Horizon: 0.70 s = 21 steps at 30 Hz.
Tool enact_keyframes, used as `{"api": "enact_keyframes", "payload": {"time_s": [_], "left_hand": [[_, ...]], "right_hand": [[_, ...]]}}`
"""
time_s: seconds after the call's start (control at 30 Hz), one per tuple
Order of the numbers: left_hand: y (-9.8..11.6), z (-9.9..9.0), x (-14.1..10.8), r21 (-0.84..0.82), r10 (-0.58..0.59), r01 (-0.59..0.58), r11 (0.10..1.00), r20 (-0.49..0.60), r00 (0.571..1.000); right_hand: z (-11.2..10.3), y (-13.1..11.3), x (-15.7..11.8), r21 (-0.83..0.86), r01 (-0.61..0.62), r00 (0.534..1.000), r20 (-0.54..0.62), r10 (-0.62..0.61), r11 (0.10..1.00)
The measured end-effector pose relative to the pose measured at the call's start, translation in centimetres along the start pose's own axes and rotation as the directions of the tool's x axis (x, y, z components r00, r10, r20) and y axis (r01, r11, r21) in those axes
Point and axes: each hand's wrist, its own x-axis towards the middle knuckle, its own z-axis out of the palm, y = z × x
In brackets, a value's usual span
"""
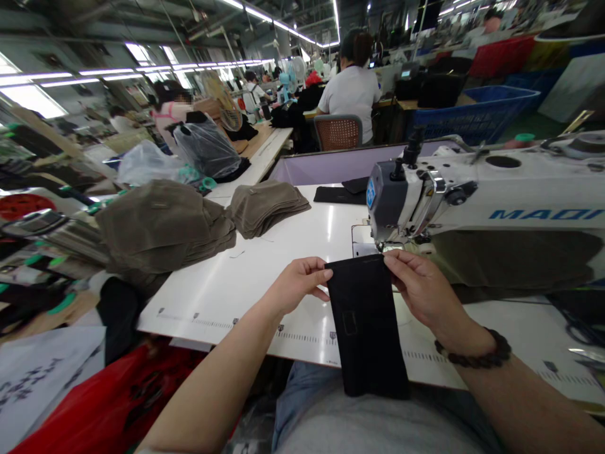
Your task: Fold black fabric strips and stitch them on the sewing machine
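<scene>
A black rectangular fabric piece (366, 334) with a small stitched rectangle hangs between my hands over the table's front edge. My left hand (305, 282) pinches its upper left corner. At the upper right corner, my right hand (416, 284) grips it between thumb and fingers; a dark beaded bracelet is on that wrist. The fabric's top edge lies just in front of the needle area of a white sewing machine (529, 195). Behind, beside the machine head, lie flat black pieces (338, 195).
Two stacks of grey-brown fabric, one larger (163, 224) and one smaller (267, 205), lie left on the white table (212, 284). More brown fabric (515, 258) sits under the machine arm. A seated person (352, 88) and a blue basket (477, 113) are beyond.
</scene>
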Motion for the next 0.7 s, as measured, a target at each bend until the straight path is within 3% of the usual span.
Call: {"api": "enact_keyframes", "payload": {"time_s": [0.13, 0.2, 0.27, 0.3, 0.37, 0.4, 0.43, 0.47, 0.53, 0.63, 0.7], "left_hand": [[1.0, 0.2, -0.2, 0.068, 0.066, -0.064, 0.996, -0.028, 0.997], [2.5, 0.5, -1.1, 0.172, 0.218, -0.202, 0.964, -0.077, 0.973], [4.5, 0.8, -2.6, 0.348, 0.474, -0.420, 0.838, -0.083, 0.877], [5.4, 0.9, -3.5, 0.454, 0.621, -0.545, 0.705, -0.024, 0.784], [6.7, 0.8, -5.1, 0.562, 0.761, -0.710, 0.424, 0.204, 0.616], [6.7, 0.6, -5.7, 0.569, 0.758, -0.751, 0.336, 0.309, 0.574], [6.4, 0.2, -6.2, 0.576, 0.722, -0.763, 0.295, 0.388, 0.573], [5.6, -0.1, -6.4, 0.592, 0.674, -0.751, 0.293, 0.429, 0.601], [3.0, -0.8, -6.4, 0.653, 0.576, -0.676, 0.340, 0.424, 0.699], [-1.2, -1.4, -6.2, 0.757, 0.417, -0.533, 0.379, 0.375, 0.828], [-2.8, -1.4, -6.2, 0.817, 0.306, -0.478, 0.322, 0.388, 0.870]], "right_hand": [[-0.2, -0.9, -0.1, -0.116, 0.068, 0.998, 0.011, -0.067, 0.991], [-0.3, -2.2, -0.6, -0.279, 0.208, 0.977, 0.014, -0.213, 0.937], [-0.4, -3.9, -1.3, -0.415, 0.401, 0.906, 0.047, -0.421, 0.817], [-0.5, -4.7, -1.7, -0.440, 0.502, 0.850, 0.090, -0.519, 0.745], [-0.7, -5.8, -2.5, -0.446, 0.663, 0.736, 0.239, -0.634, 0.601], [-0.9, -5.8, -2.8, -0.436, 0.714, 0.693, 0.328, -0.642, 0.548], [-1.1, -5.5, -3.1, -0.426, 0.748, 0.662, 0.419, -0.622, 0.510], [-1.2, -4.9, -3.3, -0.424, 0.767, 0.642, 0.501, -0.580, 0.483], [-1.5, -2.8, -3.7, -0.458, 0.779, 0.624, 0.630, -0.463, 0.428], [-1.9, 0.7, -4.1, -0.569, 0.776, 0.631, 0.697, -0.341, 0.271], [-2.3, 2.1, -4.3, -0.597, 0.766, 0.643, 0.711, -0.284, 0.239]]}}
